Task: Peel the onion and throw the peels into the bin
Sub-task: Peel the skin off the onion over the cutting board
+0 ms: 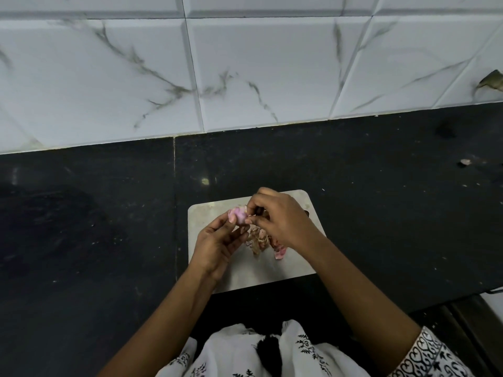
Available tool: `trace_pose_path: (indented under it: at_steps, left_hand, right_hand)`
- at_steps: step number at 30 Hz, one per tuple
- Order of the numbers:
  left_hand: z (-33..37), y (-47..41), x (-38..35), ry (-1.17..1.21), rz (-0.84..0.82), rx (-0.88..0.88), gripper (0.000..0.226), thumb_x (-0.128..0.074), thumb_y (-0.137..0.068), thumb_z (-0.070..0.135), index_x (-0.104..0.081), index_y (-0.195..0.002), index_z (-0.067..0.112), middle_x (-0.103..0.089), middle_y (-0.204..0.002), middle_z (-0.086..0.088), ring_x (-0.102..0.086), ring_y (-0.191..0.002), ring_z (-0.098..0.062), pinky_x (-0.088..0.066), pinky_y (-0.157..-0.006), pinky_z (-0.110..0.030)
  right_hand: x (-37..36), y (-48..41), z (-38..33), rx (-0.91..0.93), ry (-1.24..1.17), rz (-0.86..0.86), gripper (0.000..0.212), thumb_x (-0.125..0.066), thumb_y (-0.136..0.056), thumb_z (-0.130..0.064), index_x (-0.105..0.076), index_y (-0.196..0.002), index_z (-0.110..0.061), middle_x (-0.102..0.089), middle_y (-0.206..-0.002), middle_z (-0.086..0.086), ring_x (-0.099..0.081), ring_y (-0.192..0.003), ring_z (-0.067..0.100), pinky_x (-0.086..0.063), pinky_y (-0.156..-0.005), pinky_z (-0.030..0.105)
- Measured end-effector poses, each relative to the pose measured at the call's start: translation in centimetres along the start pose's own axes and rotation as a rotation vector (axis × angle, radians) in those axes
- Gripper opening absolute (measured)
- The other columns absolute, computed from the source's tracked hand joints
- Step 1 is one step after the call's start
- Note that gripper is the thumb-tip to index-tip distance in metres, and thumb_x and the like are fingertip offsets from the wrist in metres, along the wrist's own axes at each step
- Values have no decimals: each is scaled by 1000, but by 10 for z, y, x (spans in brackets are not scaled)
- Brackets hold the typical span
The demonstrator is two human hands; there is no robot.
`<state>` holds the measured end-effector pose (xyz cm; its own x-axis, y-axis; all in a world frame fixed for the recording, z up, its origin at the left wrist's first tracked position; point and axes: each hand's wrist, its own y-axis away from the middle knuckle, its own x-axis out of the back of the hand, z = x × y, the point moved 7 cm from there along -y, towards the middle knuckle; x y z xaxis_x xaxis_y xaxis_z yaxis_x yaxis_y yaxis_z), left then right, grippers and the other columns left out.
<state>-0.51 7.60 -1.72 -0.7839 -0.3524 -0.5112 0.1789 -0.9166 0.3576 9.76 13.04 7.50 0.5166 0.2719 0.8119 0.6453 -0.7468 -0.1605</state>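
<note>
A small pinkish-purple onion [239, 214] is held above a pale cutting board [294, 265]. My left hand [217, 244] grips it from below, thumb against its side. My right hand [281, 220] is at the onion's right side, fingertips pinching its skin. A heap of dry brown and pink peels [261, 242] lies on the board under my hands. No bin is in view.
The board rests on a dark stone counter [95, 227] backed by a white marbled tile wall [245, 63]. A small scrap [466, 161] lies on the counter at the far right. The counter's front edge runs near my body at the lower right.
</note>
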Motion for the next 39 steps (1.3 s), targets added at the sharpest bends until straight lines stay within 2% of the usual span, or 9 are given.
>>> trace_pose_path:
  at_steps: [3, 7, 10, 12, 15, 19, 26, 32, 39]
  left_hand:
    - [0, -2, -2, 39, -3, 0, 32, -56, -83, 23, -65, -109, 6, -73, -94, -3, -70, -85, -15, -56, -81, -28]
    - [-2, -1, 4, 72, 10, 18, 36, -55, -84, 18, -61, -118, 7, -72, -103, -7, -67, -95, -19, -58, -77, -27]
    - [-4, -1, 9, 71, 14, 16, 39, -54, -86, 11, -57, -124, 9, -67, -116, -10, -65, -104, -21, -57, -78, -27]
    - [-4, 0, 9, 42, 5, -11, 38, -56, -84, 8, -58, -122, 13, -66, -119, -8, -65, -104, -19, -56, -80, -27]
    - [1, 1, 6, -23, -11, -76, 43, -63, -74, 11, -61, -117, 16, -66, -116, -7, -67, -101, -16, -55, -79, -25]
    - [11, 5, 1, -85, -29, -165, 44, -68, -71, 10, -63, -114, 17, -68, -114, -6, -65, -106, -19, -54, -83, -25]
    - [24, 11, -4, -187, -43, -289, 46, -70, -68, 4, -62, -113, 14, -72, -107, -1, -67, -102, -15, -54, -80, -22]
    - [25, 11, -4, -232, -48, -322, 47, -72, -65, 7, -64, -110, 17, -72, -105, 3, -67, -100, -15, -55, -82, -25]
    - [18, 9, 2, -231, -56, -323, 47, -72, -67, 6, -64, -111, 19, -70, -110, -2, -65, -105, -20, -55, -86, -29]
  right_hand:
    - [-6, 11, 0, -29, 64, 62, 10, -70, -78, -17, -62, -84, -15, -59, -88, -2, -56, -76, 12, -42, -64, 24]
    - [-10, 25, 25, -191, -35, 156, 15, -67, -79, -7, -62, -91, -15, -61, -90, -2, -56, -79, 7, -47, -71, 23]
    - [-24, 27, 33, -262, 10, -20, 39, -66, -80, -5, -58, -116, -19, -60, -114, -2, -57, -97, 9, -44, -82, 21]
    - [-22, 27, 36, -341, -48, -37, 44, -67, -81, -10, -55, -123, -20, -60, -119, -2, -58, -102, 10, -45, -85, 22]
    - [-10, 26, 33, -432, -311, 73, 37, -66, -84, -25, -59, -121, -22, -65, -115, -4, -59, -96, 4, -50, -83, 20]
    - [-5, 19, 23, -426, -316, 116, 40, -66, -84, -30, -61, -121, -18, -68, -115, -1, -58, -93, 1, -37, -70, 1]
    - [0, 12, 9, -357, -118, 27, 37, -64, -85, -33, -63, -118, -17, -72, -105, 2, -61, -85, 6, -36, -60, 6]
    - [-3, 12, 5, -363, -28, 89, 36, -68, -81, -34, -67, -110, -13, -72, -97, 5, -65, -83, 13, -49, -72, 21]
    - [-11, 15, 8, -379, -10, 149, 31, -68, -82, -31, -68, -105, -9, -72, -94, 7, -65, -79, 14, -43, -66, 15]
